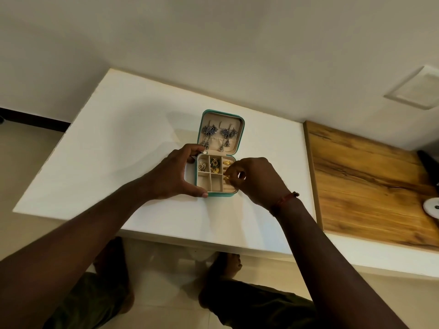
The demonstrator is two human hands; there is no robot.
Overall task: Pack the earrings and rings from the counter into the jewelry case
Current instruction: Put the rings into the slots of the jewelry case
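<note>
While the left hand (177,173) clamps the jewelry case (215,174) by its left side mid-table (118,143), the right hand (251,179) pinches a small gold ring (227,177) over the right-hand slots. Judging by size, it's light, rigid and slippery: hold it by the band with fingertips.

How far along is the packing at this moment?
Nearly finished, it seems. Done: two silver earrings hang in the lid of the open case, and several tray sections hold jewelry. In hand: the right hand pinches a small gold piece over the tray's right side, while the left hand steadies the case. Left: seating that piece and closing the lid; no loose jewelry shows on the white counter.
</note>
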